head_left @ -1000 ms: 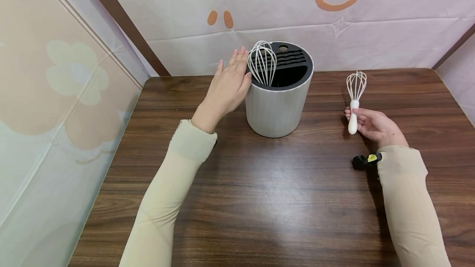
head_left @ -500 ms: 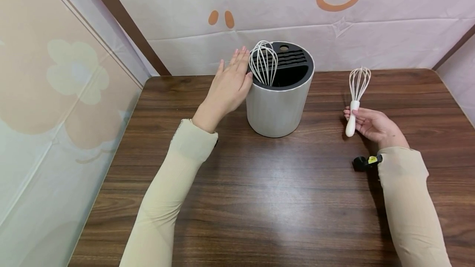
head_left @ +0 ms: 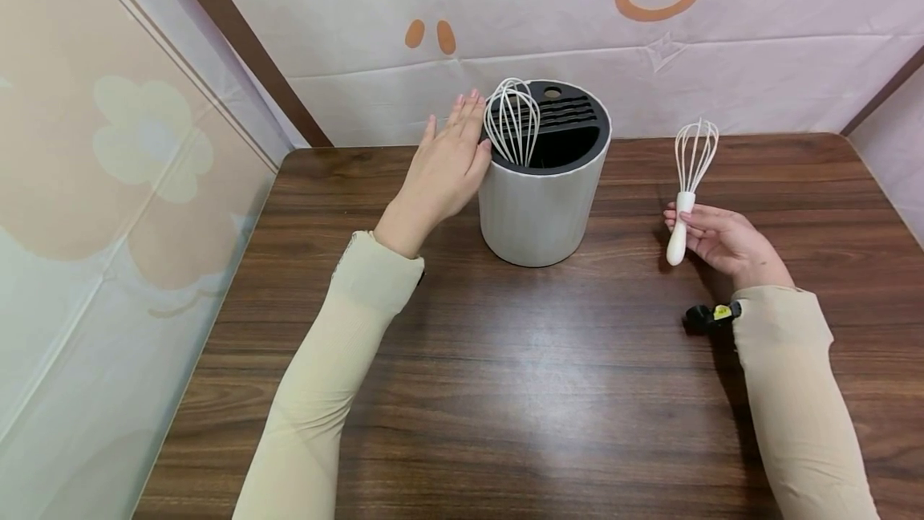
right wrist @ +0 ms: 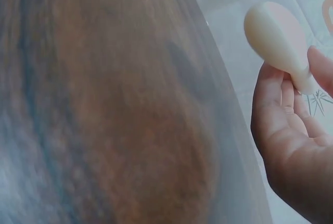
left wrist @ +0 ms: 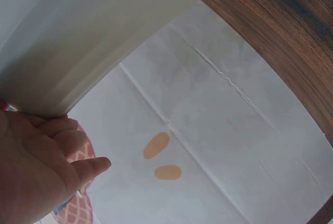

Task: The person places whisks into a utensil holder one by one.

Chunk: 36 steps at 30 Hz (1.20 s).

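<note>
A grey-white round utensil holder (head_left: 534, 219) with a black slotted lid stands near the table's back edge. From its left side rises a larger whisk (head_left: 514, 125), wires up, handle hidden inside. My left hand (head_left: 442, 171) rests with extended fingers against the holder's left rim. In the left wrist view that hand (left wrist: 31, 166) touches the holder's wall (left wrist: 78, 41). To the right, my right hand (head_left: 729, 241) pinches a smaller white whisk (head_left: 681, 233) by its handle between thumb and fingers, wires up. The right wrist view shows the handle's rounded end (right wrist: 276, 34).
The dark wooden table (head_left: 505, 400) reaches back to a printed cloth wall (head_left: 346, 22). Another cloth wall (head_left: 108, 223) borders the left side. A black wrist device (head_left: 711, 317) sits at my right cuff. The lid has a black open compartment (head_left: 566, 149) at the front.
The smaller whisk has risen slightly in the head view, its handle end swinging left. My right hand shifted a little left and up. Left hand and holder look unchanged.
</note>
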Each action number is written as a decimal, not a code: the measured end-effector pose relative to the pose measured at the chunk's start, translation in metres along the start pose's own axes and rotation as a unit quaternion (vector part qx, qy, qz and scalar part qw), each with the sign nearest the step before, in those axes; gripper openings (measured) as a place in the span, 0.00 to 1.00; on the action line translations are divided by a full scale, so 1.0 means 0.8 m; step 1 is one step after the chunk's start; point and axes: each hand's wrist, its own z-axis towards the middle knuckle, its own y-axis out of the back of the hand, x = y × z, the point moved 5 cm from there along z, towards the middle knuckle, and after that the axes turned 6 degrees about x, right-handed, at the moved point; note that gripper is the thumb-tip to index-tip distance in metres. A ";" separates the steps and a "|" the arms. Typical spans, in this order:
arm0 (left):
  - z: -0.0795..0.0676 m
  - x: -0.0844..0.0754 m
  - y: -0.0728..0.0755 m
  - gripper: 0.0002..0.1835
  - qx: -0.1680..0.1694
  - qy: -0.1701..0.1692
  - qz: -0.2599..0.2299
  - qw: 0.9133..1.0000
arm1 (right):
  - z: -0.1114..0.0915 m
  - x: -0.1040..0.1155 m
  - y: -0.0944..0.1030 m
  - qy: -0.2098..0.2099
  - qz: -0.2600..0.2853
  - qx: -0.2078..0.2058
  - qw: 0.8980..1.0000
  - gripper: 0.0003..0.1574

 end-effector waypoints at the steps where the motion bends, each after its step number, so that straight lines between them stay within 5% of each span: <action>1: 0.000 0.000 0.000 0.30 0.001 0.000 0.000 1.000 | 0.000 0.000 -0.002 0.001 0.000 0.001 1.000 0.20; 36: 0.000 0.001 0.000 0.30 0.010 0.005 0.002 1.000 | 0.004 0.006 -0.059 0.036 -0.028 0.049 0.998 0.18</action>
